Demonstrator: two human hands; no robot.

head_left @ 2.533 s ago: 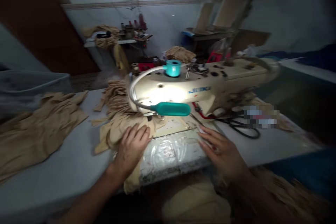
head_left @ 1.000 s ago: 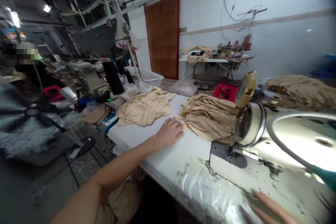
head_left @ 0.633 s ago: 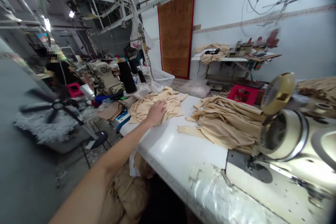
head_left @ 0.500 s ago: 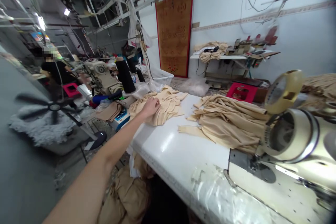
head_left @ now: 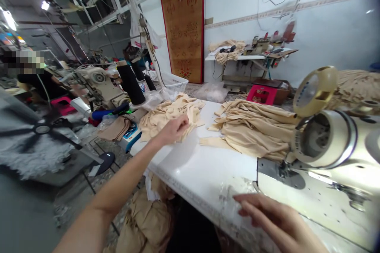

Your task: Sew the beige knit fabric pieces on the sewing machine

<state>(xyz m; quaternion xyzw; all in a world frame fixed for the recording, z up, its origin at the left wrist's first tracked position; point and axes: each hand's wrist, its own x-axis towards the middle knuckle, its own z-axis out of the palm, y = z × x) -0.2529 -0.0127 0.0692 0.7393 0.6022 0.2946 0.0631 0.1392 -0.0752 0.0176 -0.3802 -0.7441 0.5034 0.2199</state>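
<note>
Left hand [head_left: 174, 130], centre frame: fingers curled at 1 beige cloth pile [head_left: 160, 115]; grip unclear. Right hand [head_left: 274, 217], lower right: fingers loosely parted over white table [head_left: 221, 164].

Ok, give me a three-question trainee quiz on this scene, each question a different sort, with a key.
1. Pick one: on the white table, which hand is at the farther cloth pile from the big sewing machine at the right?
A) left
B) right
C) both

2. True or false: the fan's blades are white.

3. Fill in: the nearer cloth pile, beside that machine, is ____ in colour.

Key:
1. A, the left hand.
2. False; the fan has dark blades.
3. Beige.
</note>
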